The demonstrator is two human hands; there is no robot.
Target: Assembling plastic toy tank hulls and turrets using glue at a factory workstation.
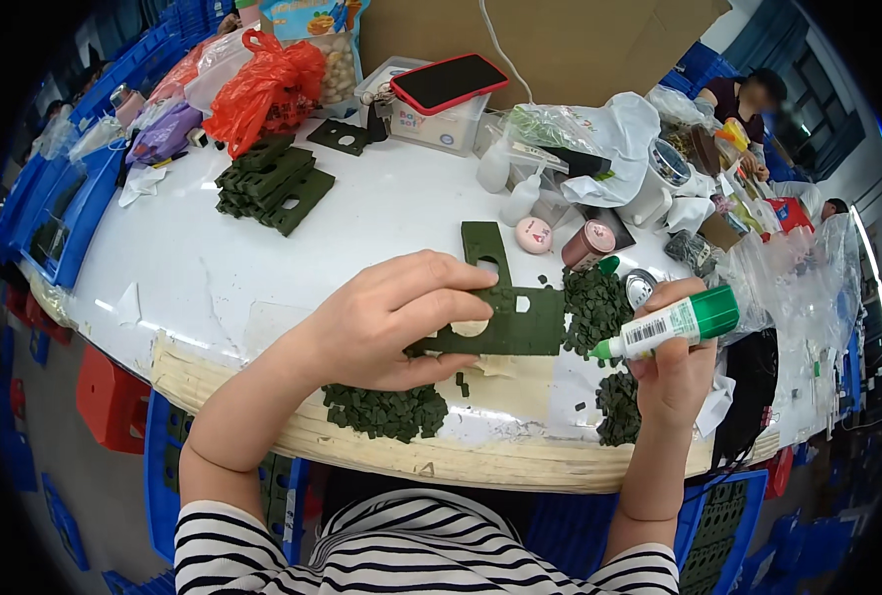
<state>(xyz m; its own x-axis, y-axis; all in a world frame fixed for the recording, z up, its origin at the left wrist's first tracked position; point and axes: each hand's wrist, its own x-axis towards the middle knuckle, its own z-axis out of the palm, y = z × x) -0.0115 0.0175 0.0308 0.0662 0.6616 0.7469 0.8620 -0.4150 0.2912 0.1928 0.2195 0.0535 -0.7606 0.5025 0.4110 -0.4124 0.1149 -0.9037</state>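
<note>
White tabletop (361, 228) fills the view, crowded along its far edge with bags, small bottles and a phone with a red case (449, 81). Left hand (386, 322) grasps a dark green foam plate (505, 312), thumb underneath and fingers (451, 273) pressed on the top face, holding it just above the near edge of the table. Right hand (674, 372) is closed around a green glue bottle (674, 322), whose white nozzle points left at the right edge of the plate; whether the tip touches it cannot be told. Small dark green foam squares lie in three heaps: one below the left hand (386, 409), one just right of the plate between the two hands (591, 302), and one beside the right wrist (619, 405). Beyond the left hand, well apart, sits a stack of similar green plates (272, 183). For a clean result, the plate should be kept level and steady by the left hand, with fingers clear of the cut-out holes and of the edge facing the nozzle. Squeeze pressure should be light, so that glue lands as a small dot and does not run. Loose squares nearby could stick to stray glue.
</note>
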